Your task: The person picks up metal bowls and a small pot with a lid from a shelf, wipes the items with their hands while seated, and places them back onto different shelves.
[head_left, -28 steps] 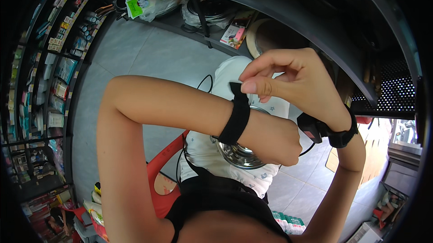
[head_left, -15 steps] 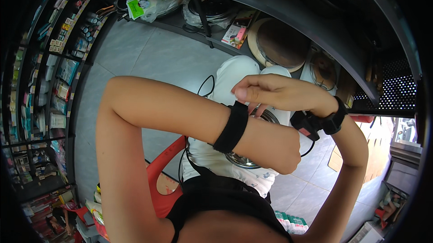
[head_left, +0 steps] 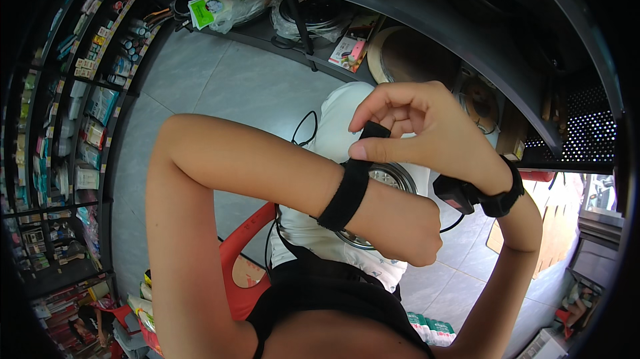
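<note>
Since half a second ago, the right hand has lifted off the left wrist, drawing the free end of the black strap upward. Its thumb and forefinger pinch that end; the other fingers curl. The strap wraps the left forearm just behind the left hand, which is balled into a fist holding nothing. Below the arms lie a metal bowl on the lap and a red plastic chair. Farther off, grey floor tiles meet dark shelves of packaged goods.
</note>
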